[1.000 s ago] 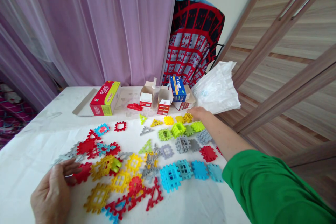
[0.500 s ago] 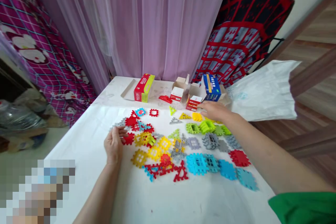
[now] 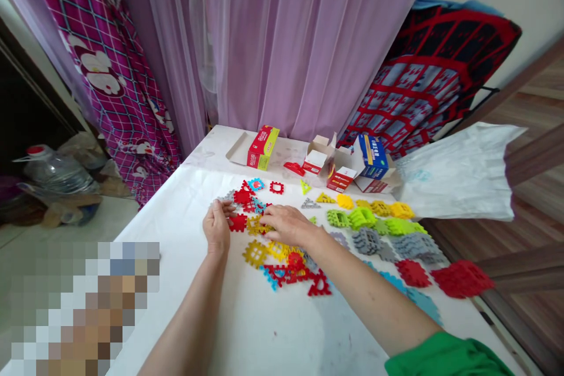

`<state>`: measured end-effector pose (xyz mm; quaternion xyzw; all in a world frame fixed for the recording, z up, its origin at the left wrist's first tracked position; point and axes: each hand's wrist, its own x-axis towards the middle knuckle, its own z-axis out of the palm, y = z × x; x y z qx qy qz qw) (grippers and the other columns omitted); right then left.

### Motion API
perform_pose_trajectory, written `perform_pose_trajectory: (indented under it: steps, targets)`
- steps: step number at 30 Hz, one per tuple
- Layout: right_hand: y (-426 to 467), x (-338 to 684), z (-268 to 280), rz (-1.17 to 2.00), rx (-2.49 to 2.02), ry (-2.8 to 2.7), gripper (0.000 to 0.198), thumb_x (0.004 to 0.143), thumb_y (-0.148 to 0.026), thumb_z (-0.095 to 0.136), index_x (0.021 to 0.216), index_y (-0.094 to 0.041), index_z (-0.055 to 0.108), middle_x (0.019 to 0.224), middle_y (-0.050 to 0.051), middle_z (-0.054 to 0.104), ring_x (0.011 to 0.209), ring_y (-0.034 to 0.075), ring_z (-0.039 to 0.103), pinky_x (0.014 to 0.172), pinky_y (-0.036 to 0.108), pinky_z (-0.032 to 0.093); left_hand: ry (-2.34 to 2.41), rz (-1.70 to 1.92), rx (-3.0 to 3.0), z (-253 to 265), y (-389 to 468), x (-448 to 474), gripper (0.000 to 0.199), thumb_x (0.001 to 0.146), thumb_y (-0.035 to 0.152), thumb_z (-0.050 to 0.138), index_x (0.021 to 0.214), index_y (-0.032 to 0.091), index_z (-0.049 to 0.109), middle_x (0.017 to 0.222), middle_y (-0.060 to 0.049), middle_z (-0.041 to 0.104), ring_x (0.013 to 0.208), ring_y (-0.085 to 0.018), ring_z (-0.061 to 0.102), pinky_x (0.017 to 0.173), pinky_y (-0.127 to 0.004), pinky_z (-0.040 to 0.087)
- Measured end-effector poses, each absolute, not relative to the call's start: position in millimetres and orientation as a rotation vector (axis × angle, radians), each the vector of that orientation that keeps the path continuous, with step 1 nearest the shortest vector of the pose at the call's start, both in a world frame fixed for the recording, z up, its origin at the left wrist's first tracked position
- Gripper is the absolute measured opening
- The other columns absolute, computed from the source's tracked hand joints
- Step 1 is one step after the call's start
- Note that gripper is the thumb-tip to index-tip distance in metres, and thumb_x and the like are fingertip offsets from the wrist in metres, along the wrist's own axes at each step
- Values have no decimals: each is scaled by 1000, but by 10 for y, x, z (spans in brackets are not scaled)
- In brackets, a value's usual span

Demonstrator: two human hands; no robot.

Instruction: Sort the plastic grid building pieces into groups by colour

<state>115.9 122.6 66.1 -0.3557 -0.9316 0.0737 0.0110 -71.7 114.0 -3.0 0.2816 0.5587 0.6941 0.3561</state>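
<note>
Many flat plastic interlocking tiles lie on a white table: red, yellow, blue, grey and green squares and triangles. My left hand rests at the left side of the pile, fingers touching a red square tile. My right hand lies palm down over the yellow tiles in the middle, fingers spread towards the left hand. I cannot tell whether it grips a piece. Green tiles, grey tiles and red tiles lie in rows to the right.
At the table's far edge stand a red and green box, small open cartons and a blue box. A white plastic bag lies at the right. Purple curtains hang behind; a water bottle sits on the floor at left.
My right hand has come back from the far yellow tiles to the middle of the pile, close to the left hand. The view has swung left.
</note>
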Motion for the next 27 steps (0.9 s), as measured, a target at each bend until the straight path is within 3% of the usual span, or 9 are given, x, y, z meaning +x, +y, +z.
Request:
perform_pose_trajectory:
  steps: [2, 6, 9, 12, 23, 27]
  targets:
    - [1245, 1166, 643, 287, -1169, -2792, 16, 89, -29, 59, 99, -25, 71, 103, 4, 69, 96, 18, 63, 84, 30, 46, 1454, 1777, 761, -43, 1136, -710, 57, 82, 68, 43, 80, 15, 65, 66, -4, 67, 51, -13, 60, 43, -22, 40]
    - [1330, 1229, 654, 577, -1435, -2238, 25, 92, -32, 47, 84, -22, 69, 81, 1, 70, 77, 16, 63, 71, 27, 48, 1453, 1707, 951, -52, 1108, -669, 49, 82, 63, 50, 81, 18, 67, 69, -3, 69, 55, -13, 61, 50, -23, 46]
    - [1349, 1269, 652, 1009, -1488, -1803, 23, 88, -38, 51, 89, -21, 67, 68, -2, 65, 58, 15, 59, 53, 25, 47, 1364, 1576, 1078, -26, 1080, -621, 44, 76, 62, 59, 80, 18, 68, 68, -1, 69, 52, -12, 58, 51, -23, 47]
    - [1309, 1276, 637, 1272, -1438, -1576, 22, 82, -40, 59, 94, -23, 66, 66, -3, 65, 52, 13, 58, 46, 24, 46, 1255, 1465, 1133, 24, 1054, -579, 42, 69, 60, 67, 75, 18, 67, 64, 0, 67, 47, -10, 54, 49, -22, 46]
    - [1210, 1172, 580, 1280, -1413, -1492, 19, 75, -36, 62, 86, -21, 63, 67, -3, 62, 54, 13, 56, 48, 25, 47, 1036, 1288, 1089, 9, 1045, -539, 44, 64, 57, 74, 79, 17, 68, 64, 2, 66, 41, -6, 49, 42, -20, 41]
    - [1234, 1194, 521, 1181, -1357, -1723, 18, 76, -32, 61, 87, -19, 68, 72, -1, 67, 63, 14, 59, 59, 25, 48, 993, 1188, 1080, -1, 1046, -541, 46, 61, 54, 78, 85, 17, 67, 64, 3, 66, 41, -7, 52, 42, -20, 40]
